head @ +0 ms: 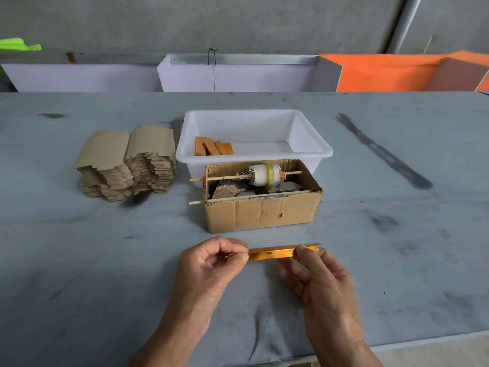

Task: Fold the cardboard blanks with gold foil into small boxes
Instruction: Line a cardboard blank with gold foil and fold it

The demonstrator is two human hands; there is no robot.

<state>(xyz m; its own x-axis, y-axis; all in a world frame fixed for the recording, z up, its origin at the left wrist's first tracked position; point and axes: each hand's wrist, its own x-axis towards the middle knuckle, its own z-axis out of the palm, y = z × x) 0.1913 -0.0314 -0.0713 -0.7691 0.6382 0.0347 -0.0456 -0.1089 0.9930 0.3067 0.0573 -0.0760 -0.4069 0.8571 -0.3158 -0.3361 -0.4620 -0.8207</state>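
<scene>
A cardboard blank with gold foil [272, 253], folded into a long narrow strip, lies level between my two hands just above the grey table [79, 260]. My left hand [211, 263] pinches its left end between thumb and curled fingers. My right hand [317, 276] grips its right end, with the thumb on top. A tall stack of flat brown cardboard blanks [127, 165] stands at the left. Several folded orange-gold boxes [213, 147] lie in the left end of a white plastic tub [312, 144] behind.
An open brown carton [262, 213] stands right in front of the tub, with two wooden sticks across it and a wrapped roll [266, 174] on one stick. Lilac and orange panels [383, 72] line the table's far edge. Dark smears mark the tabletop at right.
</scene>
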